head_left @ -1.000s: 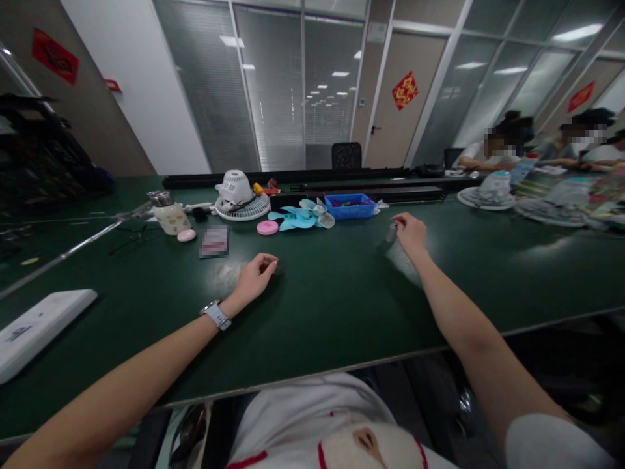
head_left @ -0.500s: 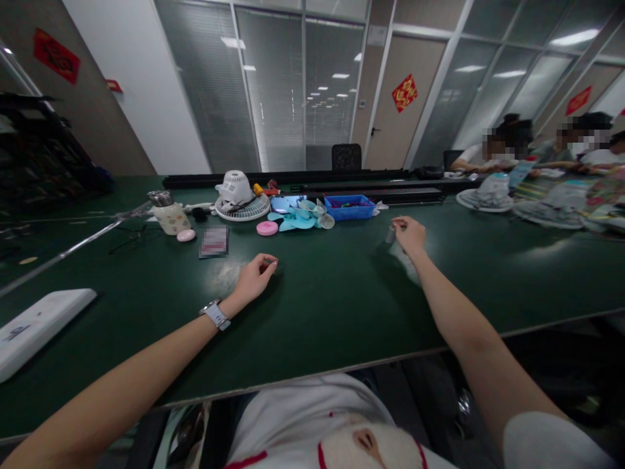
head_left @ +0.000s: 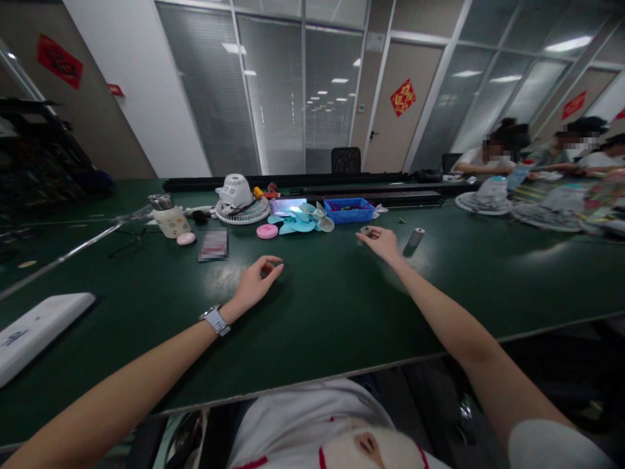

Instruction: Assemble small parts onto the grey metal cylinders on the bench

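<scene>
My right hand (head_left: 383,243) reaches over the dark green tabletop (head_left: 312,306), thumb and fingers pinched on a small grey metal cylinder (head_left: 366,230). Its round end shows; the fingers cover part of the rest. Just to the right of that hand, a similar grey metal cylinder (head_left: 415,238) stands on the table. Behind it lies a tiny thin metal piece (head_left: 402,220), too small to name. My left hand (head_left: 256,281), with a watch on the wrist, rests at the table's middle left. Its fingers are loosely curved, apart from the thumb, and hold nothing.
Along the back are a white fan (head_left: 235,192), light blue fan blades (head_left: 297,220), a blue bin (head_left: 349,210) and a pink round piece (head_left: 267,231). A bottle (head_left: 170,218) stands left; a white box (head_left: 41,332) lies front left. People sit at the far right.
My right hand has moved left with the small cylinder in its fingers. The standing cylinder and the tiny metal piece now show to its right. My left hand's fingers have spread slightly.
</scene>
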Demonstrator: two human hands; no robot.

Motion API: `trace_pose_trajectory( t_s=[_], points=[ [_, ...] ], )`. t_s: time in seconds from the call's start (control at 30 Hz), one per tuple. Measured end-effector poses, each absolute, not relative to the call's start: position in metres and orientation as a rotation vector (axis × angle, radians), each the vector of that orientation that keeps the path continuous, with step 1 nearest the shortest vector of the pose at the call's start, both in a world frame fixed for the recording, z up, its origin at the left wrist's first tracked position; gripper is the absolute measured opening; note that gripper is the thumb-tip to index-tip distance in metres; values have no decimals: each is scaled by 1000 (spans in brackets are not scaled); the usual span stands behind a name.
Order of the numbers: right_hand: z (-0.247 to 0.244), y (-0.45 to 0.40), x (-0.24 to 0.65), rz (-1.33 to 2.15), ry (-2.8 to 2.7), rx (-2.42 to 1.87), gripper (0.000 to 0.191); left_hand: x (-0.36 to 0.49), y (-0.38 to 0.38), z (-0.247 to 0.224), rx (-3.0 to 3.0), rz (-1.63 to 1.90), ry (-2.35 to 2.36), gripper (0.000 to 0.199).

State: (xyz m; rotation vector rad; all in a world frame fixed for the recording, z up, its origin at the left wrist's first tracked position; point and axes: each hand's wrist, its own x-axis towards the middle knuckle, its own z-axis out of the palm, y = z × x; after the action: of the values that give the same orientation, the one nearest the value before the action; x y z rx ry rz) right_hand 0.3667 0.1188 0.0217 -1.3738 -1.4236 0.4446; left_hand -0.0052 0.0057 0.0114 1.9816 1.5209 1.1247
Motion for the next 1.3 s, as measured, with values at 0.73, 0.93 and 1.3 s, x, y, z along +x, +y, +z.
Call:
trace_pose_trajectory(
  t_s=[0.73,0.93,1.3],
  points=[
    [19,5,221,921,-1931,-887,43,15,0,41,2145,1189,1421,31],
    [29,69,285,611,-1666,-1059,40,-5,7,13,2145,944,1528,29],
    [5,145,440,91,-1326,-1719,31,-1,5,10,2026,997,1617,46]
  ],
)
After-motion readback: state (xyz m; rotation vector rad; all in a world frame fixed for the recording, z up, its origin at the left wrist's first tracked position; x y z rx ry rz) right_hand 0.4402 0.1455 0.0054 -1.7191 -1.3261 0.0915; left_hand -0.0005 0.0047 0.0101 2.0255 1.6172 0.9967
